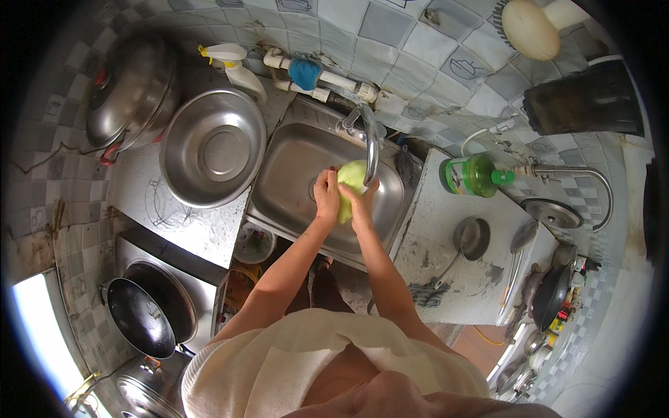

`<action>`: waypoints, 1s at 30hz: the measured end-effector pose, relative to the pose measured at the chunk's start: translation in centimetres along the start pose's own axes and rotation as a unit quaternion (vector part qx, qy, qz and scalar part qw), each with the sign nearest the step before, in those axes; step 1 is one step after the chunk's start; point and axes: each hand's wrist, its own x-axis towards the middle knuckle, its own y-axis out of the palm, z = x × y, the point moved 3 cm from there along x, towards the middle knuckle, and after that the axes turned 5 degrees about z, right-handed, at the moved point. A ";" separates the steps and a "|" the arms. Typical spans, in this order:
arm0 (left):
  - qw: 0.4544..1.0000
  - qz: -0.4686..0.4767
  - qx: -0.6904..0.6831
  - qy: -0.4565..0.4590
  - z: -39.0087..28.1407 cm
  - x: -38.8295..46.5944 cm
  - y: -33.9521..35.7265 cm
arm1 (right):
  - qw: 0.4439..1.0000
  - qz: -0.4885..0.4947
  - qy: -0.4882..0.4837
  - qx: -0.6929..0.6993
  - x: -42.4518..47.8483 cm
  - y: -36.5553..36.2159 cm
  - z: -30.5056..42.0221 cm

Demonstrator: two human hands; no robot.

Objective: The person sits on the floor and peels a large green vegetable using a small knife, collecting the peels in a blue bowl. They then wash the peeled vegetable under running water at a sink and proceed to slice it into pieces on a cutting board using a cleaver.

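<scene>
Both my hands hold a pale green leafy vegetable, apparently a cabbage [353, 175], under the spout of a curved metal faucet [372, 141]. My left hand [327, 194] grips its left side, fingers pointing up toward the faucet. On the right side, my right hand [359, 201] is closed around it, with fingertips close to the spout's end. Beneath them lies a stainless steel sink [292, 157], its drain partly hidden by my left hand. Whether water is running cannot be told.
Left of the sink stand a large metal basin [180, 157], a lidded pot [130, 99] and a spray bottle [243, 76]. To the right are a green-capped bottle [470, 175] and a small saucepan [472, 237]. A wok [141, 316] sits at lower left.
</scene>
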 end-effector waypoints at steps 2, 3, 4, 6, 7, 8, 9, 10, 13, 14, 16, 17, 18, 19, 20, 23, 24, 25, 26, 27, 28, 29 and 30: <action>0.997 0.022 -0.064 -0.048 0.2 1.4 -0.4 | 0.998 0.047 -0.024 -0.030 -0.4 0.1 0.5; 0.992 0.036 -0.097 -0.075 0.2 1.6 -0.3 | 0.996 0.067 -0.035 -0.046 -0.5 -0.3 0.6; 0.987 0.019 -0.111 -0.114 -0.1 1.2 0.1 | 0.992 0.095 -0.032 -0.071 -0.3 -0.9 0.6; 0.954 0.081 -0.183 -0.224 0.3 2.0 0.4 | 0.980 0.153 -0.029 -0.121 0.0 -2.0 1.1; 0.930 0.113 -0.218 -0.275 0.2 2.3 0.4 | 0.976 0.189 -0.013 -0.110 0.0 -2.4 1.3; 0.918 0.159 -0.232 -0.281 -0.1 2.5 0.2 | 0.969 0.224 0.003 -0.100 -0.3 -2.8 1.6; 0.900 0.208 -0.245 -0.293 -2.0 2.3 0.7 | 0.963 0.252 0.022 -0.089 -0.6 -3.4 1.8; 0.882 0.255 -0.258 -0.302 -3.3 2.3 0.9 | 0.962 0.263 0.036 -0.059 -0.7 -4.0 1.2; 0.898 0.293 -0.178 -0.276 -2.4 3.9 0.2 | 0.957 0.274 0.084 0.036 -1.7 -3.5 1.6; 0.910 0.258 -0.173 -0.276 -2.0 4.0 -0.1 | 0.957 0.259 0.109 0.067 -2.6 -2.9 2.8; 0.927 0.191 -0.163 -0.279 -1.5 4.0 0.0 | 0.965 0.188 0.163 0.085 -3.1 -3.1 3.3; 0.929 0.184 -0.169 -0.273 -1.4 4.0 -0.2 | 0.969 0.138 0.190 0.070 -2.8 -3.8 2.0; 0.927 0.174 -0.176 -0.280 -0.6 3.9 -0.8 | 0.969 0.079 0.229 0.054 -2.5 -4.8 0.3; 0.928 0.169 -0.182 -0.276 -0.6 3.7 -1.0 | 0.977 0.034 0.201 0.056 -2.3 -5.6 -0.9; 0.928 0.175 -0.188 -0.270 -0.5 3.7 -1.2 | 0.983 -0.012 0.174 0.058 -2.0 -6.4 -2.2; 0.933 0.160 -0.212 -0.242 -0.3 3.4 -2.3 | 0.968 -0.124 0.143 0.164 -1.6 -6.8 -2.5; 0.934 0.144 -0.225 -0.237 0.0 2.8 -2.5 | 0.953 -0.161 0.140 0.216 -1.4 -6.8 -2.3; 0.935 0.127 -0.238 -0.230 0.2 2.3 -2.6 | 0.951 -0.153 0.140 0.230 -0.9 -6.4 -2.1; 0.925 0.091 -0.274 -0.248 0.6 1.9 -2.8 | 0.948 -0.145 0.141 0.244 -0.2 -5.8 -1.8; 0.909 0.057 -0.310 -0.272 0.7 1.3 -2.3 | 0.945 -0.144 0.142 0.257 0.3 -5.7 -1.6; 0.891 0.022 -0.345 -0.293 0.6 0.6 -2.1 | 0.955 -0.164 0.103 0.224 0.5 -5.1 -1.3; 0.888 0.050 -0.349 -0.295 0.2 0.1 -2.0 | 0.962 -0.144 0.072 0.219 1.1 -4.7 -1.1; 0.884 0.078 -0.354 -0.295 -0.2 -0.4 -1.9 | 0.968 -0.123 0.040 0.213 1.9 -4.5 -1.0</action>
